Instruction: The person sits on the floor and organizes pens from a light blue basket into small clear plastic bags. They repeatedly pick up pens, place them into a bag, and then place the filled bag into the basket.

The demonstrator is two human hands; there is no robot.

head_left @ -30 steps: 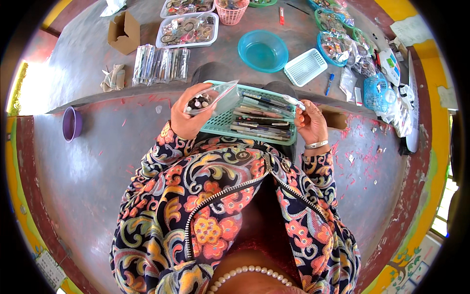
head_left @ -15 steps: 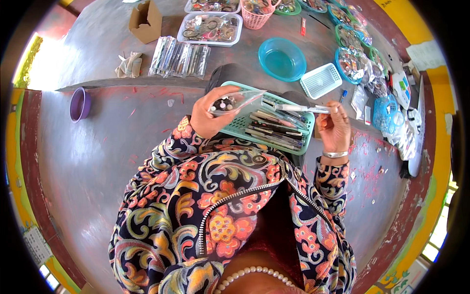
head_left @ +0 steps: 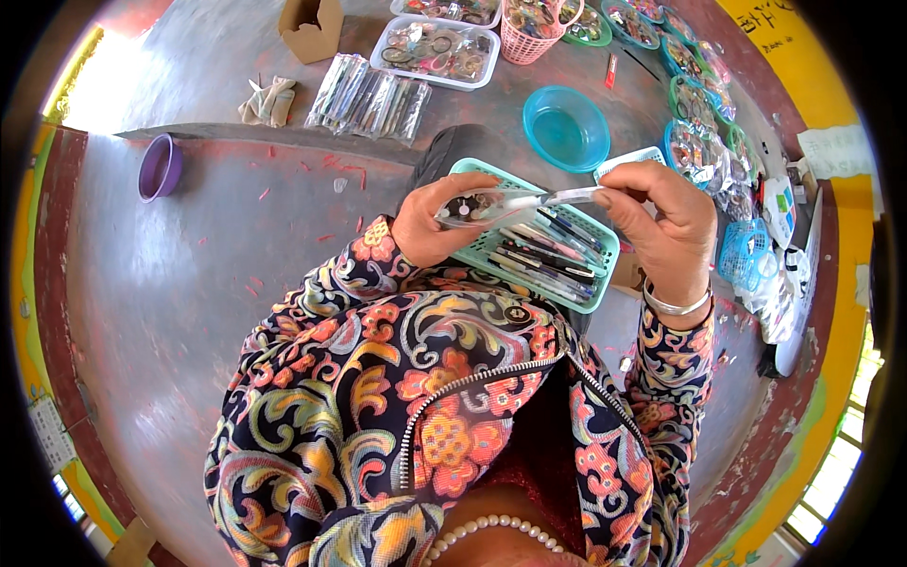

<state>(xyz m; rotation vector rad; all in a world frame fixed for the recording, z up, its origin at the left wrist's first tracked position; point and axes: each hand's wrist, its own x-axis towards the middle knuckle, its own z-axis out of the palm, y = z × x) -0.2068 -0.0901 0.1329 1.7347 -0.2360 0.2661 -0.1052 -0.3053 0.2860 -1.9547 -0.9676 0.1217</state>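
Note:
My left hand [head_left: 425,227] is wrapped round a clear plastic bag [head_left: 501,196] holding several pens, whose round ends show at its left side. Between the thumb and fingers of my right hand [head_left: 669,222] is a pale pen [head_left: 573,197]. The pen's far tip lies at the bag's right end; whether it is inside or just in front of it I cannot tell. Both hands are above a mint-green plastic basket [head_left: 603,285] on my lap. Loose pens [head_left: 543,260] in several colours lie inside the basket, partly covered by the bag and my hands.
Filled pen packs [head_left: 368,99] lie on the raised ledge beside a cardboard box [head_left: 310,28] and a white tray [head_left: 477,74] of small items. A teal basin [head_left: 567,129] stands ahead, a purple bowl [head_left: 161,168] at left. Baskets of bagged goods [head_left: 694,151] line the right.
My right hand has come up nearer the camera, and the pen in it now meets the bag's right end. The view has shifted slightly, with the scene moving right.

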